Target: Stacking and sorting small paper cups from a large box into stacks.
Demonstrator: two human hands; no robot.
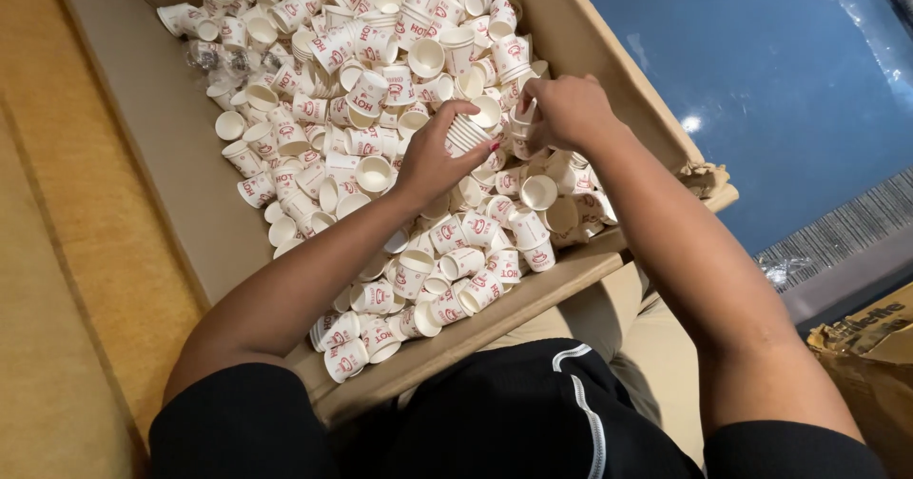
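A large cardboard box point(171, 146) lies before me, filled with several small white paper cups with red print point(380, 79). My left hand point(433, 156) is over the middle of the pile and grips a short nested stack of cups point(469, 132) between thumb and fingers. Just to its right, my right hand point(566, 108) is closed on a cup point(523, 117) at the stack's end. Both forearms reach in over the box's near edge.
A crumpled clear plastic wrapper point(214, 58) lies among the cups at the far left. A blue floor point(789, 89) is to the right of the box, with a brown box point(870, 336) at the lower right. Tan carpet point(57, 251) runs along the left.
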